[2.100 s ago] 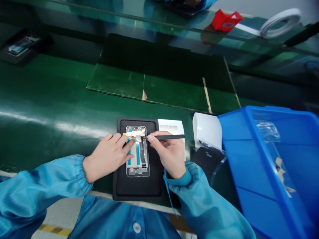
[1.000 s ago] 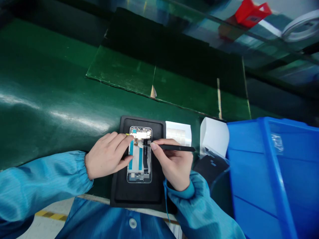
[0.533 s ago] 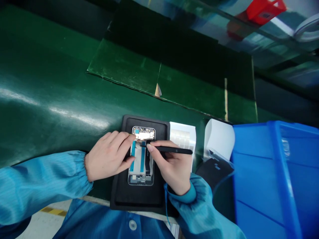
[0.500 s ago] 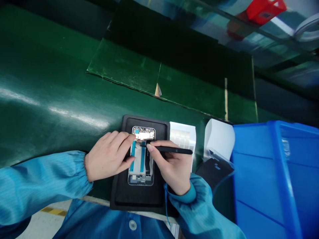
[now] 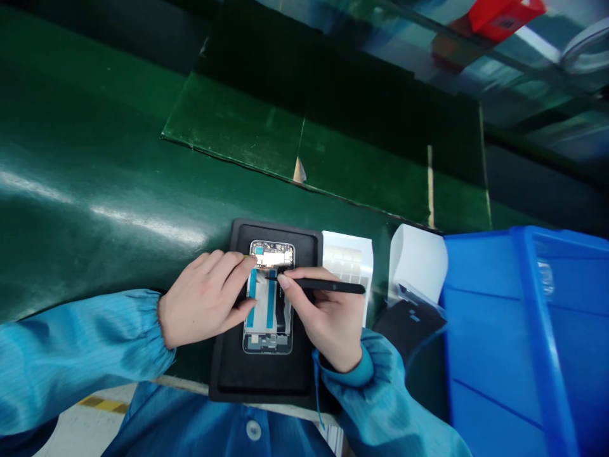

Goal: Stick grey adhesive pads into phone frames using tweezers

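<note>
An opened smartphone (image 5: 261, 306) lies upright in front of me, with its circuit board at the top, two blue strips along its middle and a black flex cable on the right. It rests on a black tray (image 5: 259, 385). My left hand (image 5: 207, 295) lies over the phone's left edge, index fingertip touching the board's left side and thumb apart, lower down. Pinched in my right hand (image 5: 330, 311) are slim black tweezers (image 5: 333, 285). Their tip points left, over the phone's middle just below the board; whether it touches anything is too small to tell.
A white sheet with pale stickers (image 5: 349, 263) lies right of the tray. Beyond it are a curled white sheet (image 5: 419, 257) and a dark film piece (image 5: 409, 330). A large blue bin (image 5: 485, 304) stands at the right. A green board (image 5: 361, 171) lies across the back.
The whole view has shifted very slightly. Both hands, the tweezers and the phone keep nearly the same positions relative to each other.
</note>
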`<act>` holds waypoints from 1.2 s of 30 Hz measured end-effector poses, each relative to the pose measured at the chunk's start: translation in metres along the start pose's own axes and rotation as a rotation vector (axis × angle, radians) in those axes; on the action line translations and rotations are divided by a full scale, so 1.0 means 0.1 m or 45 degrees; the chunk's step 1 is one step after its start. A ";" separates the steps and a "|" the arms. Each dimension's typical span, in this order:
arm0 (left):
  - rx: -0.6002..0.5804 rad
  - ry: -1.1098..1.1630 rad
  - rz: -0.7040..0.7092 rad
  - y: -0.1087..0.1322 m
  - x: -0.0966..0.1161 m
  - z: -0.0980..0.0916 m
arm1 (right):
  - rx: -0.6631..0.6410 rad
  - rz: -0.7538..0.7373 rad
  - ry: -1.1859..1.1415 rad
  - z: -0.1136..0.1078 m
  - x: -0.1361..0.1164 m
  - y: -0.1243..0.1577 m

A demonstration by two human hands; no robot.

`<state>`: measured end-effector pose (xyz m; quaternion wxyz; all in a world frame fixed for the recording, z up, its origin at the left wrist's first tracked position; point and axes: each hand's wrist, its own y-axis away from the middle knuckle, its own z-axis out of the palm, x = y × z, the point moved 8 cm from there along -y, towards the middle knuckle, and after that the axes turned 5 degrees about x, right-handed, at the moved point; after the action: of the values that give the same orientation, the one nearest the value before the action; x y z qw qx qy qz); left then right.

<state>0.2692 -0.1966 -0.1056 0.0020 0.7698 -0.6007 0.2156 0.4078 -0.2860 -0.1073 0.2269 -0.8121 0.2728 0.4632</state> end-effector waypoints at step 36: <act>0.002 -0.130 0.098 -0.01 0.06 -0.05 | -0.043 0.005 0.039 0.02 0.00 0.00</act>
<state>0.2698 -0.2007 -0.0986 -0.0375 0.7562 -0.6290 0.1763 0.4064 -0.2848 -0.1081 0.2081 -0.8223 0.2698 0.4558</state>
